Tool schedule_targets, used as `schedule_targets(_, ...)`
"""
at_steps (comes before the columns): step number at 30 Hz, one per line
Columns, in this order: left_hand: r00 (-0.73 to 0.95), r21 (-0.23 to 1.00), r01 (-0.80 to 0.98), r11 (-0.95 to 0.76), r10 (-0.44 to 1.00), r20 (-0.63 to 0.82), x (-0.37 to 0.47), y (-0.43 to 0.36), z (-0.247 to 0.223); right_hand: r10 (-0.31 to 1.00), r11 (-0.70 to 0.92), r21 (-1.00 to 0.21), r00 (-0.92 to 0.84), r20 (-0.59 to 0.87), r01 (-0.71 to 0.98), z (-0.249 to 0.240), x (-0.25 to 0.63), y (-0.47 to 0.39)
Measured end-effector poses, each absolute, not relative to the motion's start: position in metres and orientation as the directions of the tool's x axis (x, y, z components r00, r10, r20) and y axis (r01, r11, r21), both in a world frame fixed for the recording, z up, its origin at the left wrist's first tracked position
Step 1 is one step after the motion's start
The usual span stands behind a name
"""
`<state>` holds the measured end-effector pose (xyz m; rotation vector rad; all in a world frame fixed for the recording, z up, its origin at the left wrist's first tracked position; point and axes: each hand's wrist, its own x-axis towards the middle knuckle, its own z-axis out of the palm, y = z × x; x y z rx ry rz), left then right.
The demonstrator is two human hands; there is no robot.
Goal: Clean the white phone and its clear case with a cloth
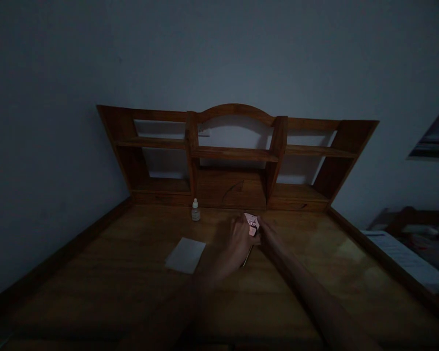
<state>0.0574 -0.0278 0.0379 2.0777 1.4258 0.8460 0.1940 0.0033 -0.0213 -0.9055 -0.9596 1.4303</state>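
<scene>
Both my hands meet over the middle of the wooden desk (131, 282). Between them is a small pinkish item with dark markings (252, 223), too dim to identify. My left hand (240, 239) has its fingers closed at the item's left side. The fingers of my right hand (265, 231) are closed on its right edge. Under my left hand a thin, slim object (247, 256) shows on the desk, mostly hidden. To the left lies a pale, flat cloth or paper (186, 255). A small bottle with a white cap (195, 210) stands upright behind it.
A wooden shelf unit (237, 155) rises along the desk's back edge against the wall. Raised wooden borders run down both sides of the desk. Beyond the right border lie white printed papers (402, 258). A socket (201, 128) shows on the wall behind the shelf.
</scene>
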Motion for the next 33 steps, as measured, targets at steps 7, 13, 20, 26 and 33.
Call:
schedule_targets(7,0.302,0.874,0.333,-0.353,0.918,0.256,0.032,-0.015,0.016,0.998,-0.066,-0.921,-0.047,-0.052,-0.385,-0.027,0.200,0.007)
schedule_targets(13,0.438,0.999,0.036,0.013,0.899,-0.028,0.019,0.004,-0.024,0.994,-0.109,-0.935,-0.022,-0.108,-0.338,-0.030,0.202,0.009)
schedule_targets(20,0.434,0.994,-0.067,0.086,0.900,-0.049,0.021,-0.011,-0.019,0.986,-0.161,-0.916,-0.098,-0.134,-0.367,-0.025,0.201,0.005)
schedule_targets(26,0.581,0.974,-0.187,0.128,0.814,0.004,0.022,-0.022,-0.019,0.946,-0.276,-0.842,-0.287,-0.151,-0.463,-0.008,0.201,-0.007)
schedule_targets(33,0.591,0.942,-0.264,0.206,0.807,-0.011,0.024,-0.025,-0.019,0.951,-0.269,-0.849,-0.267,-0.158,-0.455,-0.008,0.204,-0.008)
